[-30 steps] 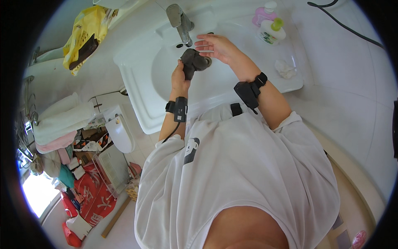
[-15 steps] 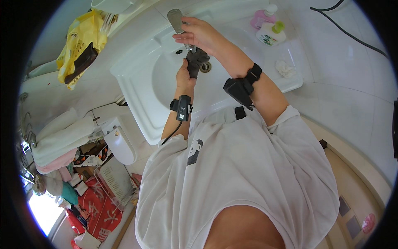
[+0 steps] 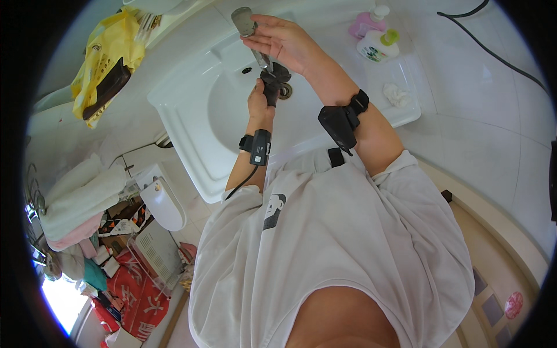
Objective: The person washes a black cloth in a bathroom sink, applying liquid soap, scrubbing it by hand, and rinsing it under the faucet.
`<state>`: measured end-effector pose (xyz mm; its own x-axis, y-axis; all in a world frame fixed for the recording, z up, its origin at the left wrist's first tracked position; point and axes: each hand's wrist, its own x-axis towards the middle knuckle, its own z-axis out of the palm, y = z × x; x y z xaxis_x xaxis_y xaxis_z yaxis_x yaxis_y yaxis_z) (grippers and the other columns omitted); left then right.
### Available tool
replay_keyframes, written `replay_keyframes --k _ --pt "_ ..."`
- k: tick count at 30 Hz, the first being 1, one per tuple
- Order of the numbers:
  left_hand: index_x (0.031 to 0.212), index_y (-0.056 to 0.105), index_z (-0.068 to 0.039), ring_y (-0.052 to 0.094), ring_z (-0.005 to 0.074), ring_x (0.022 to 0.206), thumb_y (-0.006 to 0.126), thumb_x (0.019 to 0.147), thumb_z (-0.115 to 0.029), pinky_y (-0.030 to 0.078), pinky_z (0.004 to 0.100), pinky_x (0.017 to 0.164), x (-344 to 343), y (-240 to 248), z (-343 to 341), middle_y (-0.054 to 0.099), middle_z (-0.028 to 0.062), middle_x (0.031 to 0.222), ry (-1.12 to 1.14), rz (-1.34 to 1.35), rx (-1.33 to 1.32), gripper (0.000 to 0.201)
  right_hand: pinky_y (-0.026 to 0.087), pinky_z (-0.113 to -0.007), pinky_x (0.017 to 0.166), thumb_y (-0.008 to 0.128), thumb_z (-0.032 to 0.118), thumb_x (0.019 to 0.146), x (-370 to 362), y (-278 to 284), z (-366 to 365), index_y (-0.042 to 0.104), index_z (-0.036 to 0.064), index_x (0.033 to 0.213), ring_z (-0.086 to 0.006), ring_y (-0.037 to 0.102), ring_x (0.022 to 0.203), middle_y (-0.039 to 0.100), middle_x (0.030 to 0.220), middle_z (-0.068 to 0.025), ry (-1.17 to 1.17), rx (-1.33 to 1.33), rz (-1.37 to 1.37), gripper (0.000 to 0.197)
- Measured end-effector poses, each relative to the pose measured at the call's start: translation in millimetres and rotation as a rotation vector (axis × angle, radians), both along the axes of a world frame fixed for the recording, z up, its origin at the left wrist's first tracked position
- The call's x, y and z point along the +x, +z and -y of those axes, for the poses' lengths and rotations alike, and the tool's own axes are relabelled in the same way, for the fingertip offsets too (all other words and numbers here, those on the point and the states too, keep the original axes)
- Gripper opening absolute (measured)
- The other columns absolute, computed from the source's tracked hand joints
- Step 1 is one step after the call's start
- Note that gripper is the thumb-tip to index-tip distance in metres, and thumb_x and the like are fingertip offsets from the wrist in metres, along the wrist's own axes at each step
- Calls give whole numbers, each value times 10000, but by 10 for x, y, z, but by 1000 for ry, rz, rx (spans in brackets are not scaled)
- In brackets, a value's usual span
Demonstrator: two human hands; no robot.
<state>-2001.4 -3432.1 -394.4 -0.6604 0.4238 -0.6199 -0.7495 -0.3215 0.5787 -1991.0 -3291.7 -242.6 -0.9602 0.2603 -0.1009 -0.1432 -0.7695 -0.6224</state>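
My left hand is closed around a dark grey cloth, which is bunched up in the white washbasin under the tap's spout. The drain lies just right of the cloth. Above it, my right hand is open, its fingers stretched out toward the left. Its fingertips reach the metal tap, by the lever; whether they press on it I cannot tell. Part of the spout shows between my right fingers and the cloth. Straps with black devices sit on both forearms.
A pink bottle and a white pump bottle with a green top stand on the basin's right rim, with a crumpled white piece nearer me. A yellow bag hangs left. A toilet is at lower left.
My right hand has shifted slightly up along the tap, fingers still stretched. My left hand keeps hold of the cloth, which has changed shape a little. The whole view has tilted slightly.
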Motion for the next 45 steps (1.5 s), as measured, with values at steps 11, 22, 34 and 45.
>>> replay_keyframes --k 11,22,34,45 --pt "970 587 8 575 142 750 566 846 -218 482 252 676 15 43 26 608 63 861 -25 -303 -165 260 384 -415 906 501 177 835 278 -760 -39 442 29 1183 -263 516 995 523 1080 -135 -230 56 573 383" --pt "883 562 35 532 167 691 559 823 -198 439 276 659 -67 -226 -117 576 79 784 -134 -998 -654 240 467 -344 743 391 132 886 144 -1797 754 506 -15 985 -225 552 857 557 933 -135 31 -535 495 211" --pt "1120 485 -13 491 145 921 389 907 -233 392 251 786 150 64 -272 537 79 1018 -286 -673 -312 321 417 -339 738 380 258 900 68 -1767 418 489 60 977 -181 489 807 521 936 -75 -137 -292 627 238" --pt "927 594 50 443 71 670 581 835 -258 367 213 587 -138 -169 -17 554 0 776 -406 -729 -467 322 415 -316 595 448 287 856 179 -1489 353 543 49 914 -169 508 676 531 789 -54 -199 -232 691 263"
